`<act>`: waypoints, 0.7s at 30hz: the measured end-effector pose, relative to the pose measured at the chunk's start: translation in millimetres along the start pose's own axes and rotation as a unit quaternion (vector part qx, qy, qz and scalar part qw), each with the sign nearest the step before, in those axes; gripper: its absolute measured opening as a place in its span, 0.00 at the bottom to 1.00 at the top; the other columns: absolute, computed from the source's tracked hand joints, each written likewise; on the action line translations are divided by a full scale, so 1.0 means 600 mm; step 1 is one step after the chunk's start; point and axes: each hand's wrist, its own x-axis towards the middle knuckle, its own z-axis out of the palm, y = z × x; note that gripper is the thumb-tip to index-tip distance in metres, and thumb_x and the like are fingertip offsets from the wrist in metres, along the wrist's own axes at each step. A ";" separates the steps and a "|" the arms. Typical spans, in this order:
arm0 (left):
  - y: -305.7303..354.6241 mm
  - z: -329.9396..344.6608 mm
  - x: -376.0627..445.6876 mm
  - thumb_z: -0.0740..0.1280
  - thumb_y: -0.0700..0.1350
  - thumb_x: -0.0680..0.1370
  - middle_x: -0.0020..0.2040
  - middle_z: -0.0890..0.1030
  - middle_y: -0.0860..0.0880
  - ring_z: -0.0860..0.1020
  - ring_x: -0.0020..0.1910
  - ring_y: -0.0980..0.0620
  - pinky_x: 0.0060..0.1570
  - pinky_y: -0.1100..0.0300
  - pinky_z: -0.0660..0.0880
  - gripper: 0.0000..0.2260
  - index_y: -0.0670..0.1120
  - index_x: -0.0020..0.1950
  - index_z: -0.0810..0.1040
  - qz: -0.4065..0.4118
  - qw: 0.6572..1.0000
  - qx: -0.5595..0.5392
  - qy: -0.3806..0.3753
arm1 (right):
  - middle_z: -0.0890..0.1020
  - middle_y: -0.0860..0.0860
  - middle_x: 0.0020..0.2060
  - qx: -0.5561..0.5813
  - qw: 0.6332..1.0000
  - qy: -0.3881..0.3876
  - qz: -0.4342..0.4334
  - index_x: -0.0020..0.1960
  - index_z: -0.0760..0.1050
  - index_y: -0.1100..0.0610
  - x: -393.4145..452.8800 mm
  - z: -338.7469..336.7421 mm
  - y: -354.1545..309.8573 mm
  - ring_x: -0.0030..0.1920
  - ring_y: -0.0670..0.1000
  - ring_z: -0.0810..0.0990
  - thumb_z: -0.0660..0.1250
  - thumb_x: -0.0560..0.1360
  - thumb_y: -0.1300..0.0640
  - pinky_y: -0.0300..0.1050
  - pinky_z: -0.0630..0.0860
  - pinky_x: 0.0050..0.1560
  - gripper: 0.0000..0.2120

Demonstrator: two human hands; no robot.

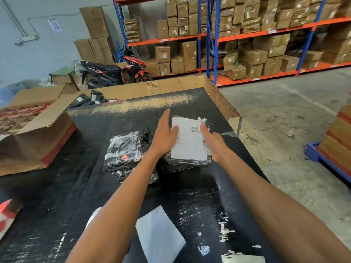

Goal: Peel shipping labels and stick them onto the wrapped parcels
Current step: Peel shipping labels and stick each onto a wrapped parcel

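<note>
A white shipping label [188, 144] with barcodes lies flat on top of a black wrapped parcel [187, 163] in the middle of the black table [190, 196]. My left hand [164, 136] rests flat on the label's left edge, thumb on the paper. My right hand [213, 143] lies on the label's right edge, thumb pressing near the barcodes. Two more black wrapped parcels [126, 149] sit stacked just left of my left hand. A blank white sheet [158, 236] lies on the table near me, between my forearms.
An open cardboard box [38, 141] stands at the table's left. Behind it, a box holds several small black parcels [89, 99]. A cardboard wall [222, 100] rims the table's far and right sides. Shelves of cartons [247, 40] and a motorbike [121, 71] stand beyond.
</note>
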 end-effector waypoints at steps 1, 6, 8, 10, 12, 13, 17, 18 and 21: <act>0.007 0.007 0.002 0.58 0.46 0.85 0.80 0.57 0.52 0.62 0.76 0.52 0.73 0.54 0.63 0.28 0.52 0.82 0.50 -0.046 0.996 -0.083 0.002 | 0.86 0.52 0.47 -0.002 1.000 -0.008 0.016 0.56 0.77 0.58 0.002 -0.017 -0.002 0.46 0.54 0.86 0.65 0.78 0.38 0.48 0.83 0.42 0.22; -0.031 0.058 -0.006 0.47 0.61 0.85 0.80 0.61 0.50 0.62 0.78 0.46 0.77 0.44 0.57 0.26 0.51 0.80 0.59 -0.132 0.986 -0.009 -0.097 | 0.86 0.57 0.55 -0.002 0.998 0.002 0.068 0.60 0.79 0.59 0.025 -0.137 0.024 0.50 0.59 0.87 0.70 0.73 0.36 0.57 0.83 0.54 0.28; -0.063 0.088 -0.013 0.45 0.57 0.85 0.81 0.59 0.47 0.58 0.80 0.47 0.78 0.46 0.51 0.25 0.50 0.81 0.59 -0.080 0.961 0.228 -0.133 | 0.87 0.57 0.51 -0.009 0.997 0.024 0.074 0.55 0.80 0.58 0.024 -0.181 0.037 0.45 0.56 0.88 0.69 0.75 0.38 0.54 0.85 0.49 0.24; -0.080 0.109 -0.021 0.46 0.58 0.85 0.81 0.59 0.48 0.55 0.80 0.48 0.79 0.48 0.48 0.25 0.51 0.81 0.59 -0.029 0.937 0.336 -0.092 | 0.86 0.53 0.38 -0.015 0.995 0.048 0.085 0.47 0.78 0.58 0.018 -0.214 0.045 0.33 0.51 0.86 0.66 0.79 0.42 0.42 0.82 0.31 0.18; -0.093 0.112 -0.022 0.46 0.59 0.85 0.80 0.61 0.48 0.57 0.80 0.47 0.79 0.48 0.50 0.25 0.52 0.80 0.60 -0.008 0.928 0.368 -0.057 | 0.80 0.52 0.33 -0.044 0.992 0.083 0.085 0.41 0.75 0.58 0.021 -0.237 0.053 0.28 0.50 0.80 0.66 0.79 0.44 0.34 0.73 0.21 0.18; -0.097 0.109 -0.020 0.44 0.59 0.84 0.80 0.62 0.48 0.58 0.80 0.48 0.78 0.48 0.52 0.26 0.51 0.80 0.60 0.005 0.923 0.380 -0.052 | 0.78 0.52 0.34 -0.069 0.990 0.093 0.080 0.41 0.74 0.58 0.025 -0.243 0.055 0.30 0.49 0.77 0.67 0.79 0.43 0.33 0.71 0.21 0.19; -0.110 0.100 -0.020 0.45 0.59 0.84 0.80 0.63 0.49 0.58 0.80 0.50 0.78 0.50 0.52 0.26 0.52 0.80 0.61 0.025 0.910 0.408 -0.070 | 0.77 0.53 0.33 -0.192 0.974 0.110 0.042 0.44 0.76 0.59 0.052 -0.258 0.056 0.30 0.51 0.73 0.67 0.76 0.36 0.40 0.69 0.26 0.24; -0.109 0.099 -0.022 0.46 0.59 0.84 0.80 0.63 0.49 0.58 0.80 0.50 0.78 0.51 0.52 0.26 0.51 0.80 0.61 0.028 0.911 0.405 -0.068 | 0.77 0.54 0.33 -0.239 0.963 0.122 0.032 0.44 0.77 0.60 0.060 -0.257 0.056 0.30 0.52 0.73 0.66 0.76 0.34 0.42 0.68 0.28 0.26; -0.100 0.097 -0.032 0.43 0.61 0.83 0.80 0.63 0.49 0.59 0.79 0.49 0.78 0.51 0.51 0.28 0.51 0.80 0.61 0.026 0.908 0.412 -0.064 | 0.82 0.61 0.48 -0.420 0.898 0.131 -0.005 0.50 0.78 0.61 0.063 -0.245 0.057 0.44 0.60 0.79 0.56 0.80 0.35 0.47 0.75 0.41 0.29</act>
